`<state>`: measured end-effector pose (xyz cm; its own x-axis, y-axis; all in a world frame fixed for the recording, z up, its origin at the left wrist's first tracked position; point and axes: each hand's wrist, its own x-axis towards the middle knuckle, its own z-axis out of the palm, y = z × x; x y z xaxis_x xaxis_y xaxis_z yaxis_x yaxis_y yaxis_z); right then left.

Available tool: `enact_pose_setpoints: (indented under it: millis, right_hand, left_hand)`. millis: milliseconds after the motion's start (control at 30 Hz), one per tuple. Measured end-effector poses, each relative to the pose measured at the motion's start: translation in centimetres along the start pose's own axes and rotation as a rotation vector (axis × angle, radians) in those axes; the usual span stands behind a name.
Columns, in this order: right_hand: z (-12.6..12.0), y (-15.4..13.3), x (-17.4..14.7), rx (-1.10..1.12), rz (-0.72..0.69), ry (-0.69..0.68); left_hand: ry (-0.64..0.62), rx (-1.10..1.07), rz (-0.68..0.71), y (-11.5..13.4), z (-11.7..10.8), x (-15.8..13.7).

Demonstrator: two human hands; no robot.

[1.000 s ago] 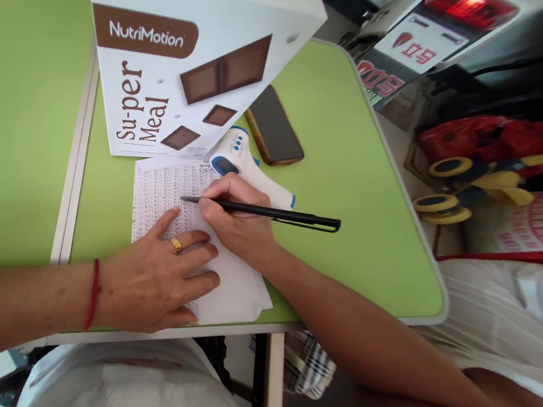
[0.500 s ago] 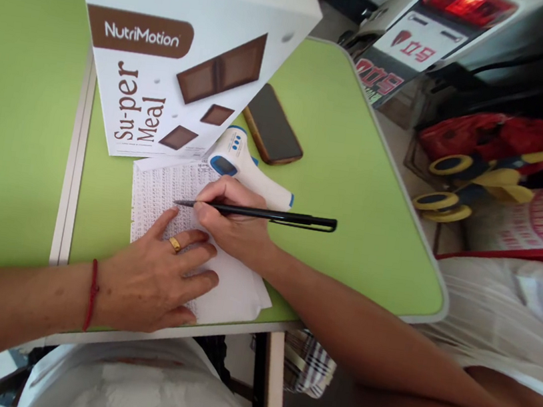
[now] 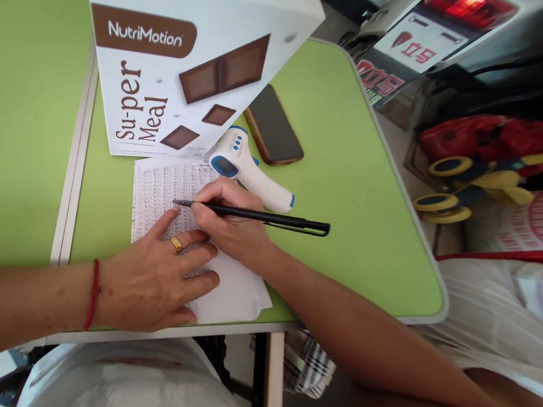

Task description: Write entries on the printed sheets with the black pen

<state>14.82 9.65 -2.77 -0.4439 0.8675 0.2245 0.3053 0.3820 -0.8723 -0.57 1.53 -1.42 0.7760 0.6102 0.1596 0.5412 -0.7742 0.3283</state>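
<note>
A sheet of paper [image 3: 233, 292] covered in rows of small handwriting lies near the front edge of the green table. My left hand [image 3: 158, 268] rests on it with fingers spread, a gold ring on one of them and a red cord at the wrist. Pinched in my right hand [image 3: 232, 218] is a black pen [image 3: 269, 218], its tip touching the written rows just beyond my left index finger. A white and blue infrared thermometer [image 3: 250, 172] lies right behind my right hand. Part of the writing is hidden under both hands.
A large white NutriMotion box [image 3: 151, 85] stands on the green table [image 3: 351, 208] behind the paper. Beside it lies a dark smartphone [image 3: 277, 127]. Beyond the table's right edge are a vehicle's tail light [image 3: 468, 7] and a yellow and blue wheeled object [image 3: 475, 188].
The pen's rear end has swung slightly toward me and to the left, while its tip stays at nearly the same spot. My left hand keeps its place on the paper.
</note>
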Motion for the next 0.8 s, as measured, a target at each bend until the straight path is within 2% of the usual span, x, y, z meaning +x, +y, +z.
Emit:
enact_pose_setpoints:
  millis: [333, 533, 800]
  right_hand:
    - [-0.08, 0.03, -0.03, 0.008, -0.004, -0.016]
    - [0.07, -0.35, 0.1, -0.011, -0.022, 0.062]
    - [-0.11, -0.01, 0.06, 0.01, -0.001, -0.003]
  left_hand:
    - [0.011, -0.01, 0.004, 0.1, 0.0, -0.08]
    - [-0.002, -0.005, 0.004, 0.02, 0.0, -0.04]
    - [0.006, 0.012, 0.007, 0.04, 0.01, -0.05]
